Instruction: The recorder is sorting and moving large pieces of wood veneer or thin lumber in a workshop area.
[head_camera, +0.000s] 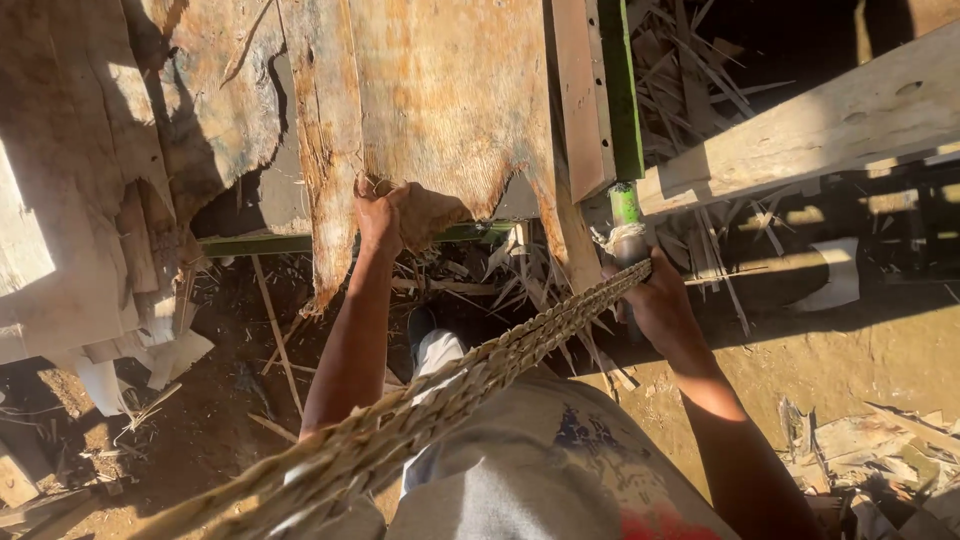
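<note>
The left hand is closed on the torn lower edge of a thin, ragged sheet of brown wood veneer, which hangs down from the far side of the scene, over a green metal frame bar. The right hand is wrapped around a green upright handle with pale cord wound on it, just under a green-edged wooden board. The two hands are well apart, left one a little farther. A thick braided straw rope runs from the near left corner up to the right hand. Below is dirt floor with thin wood strips scattered on it. A pale wooden beam crosses at the far right.
</note>
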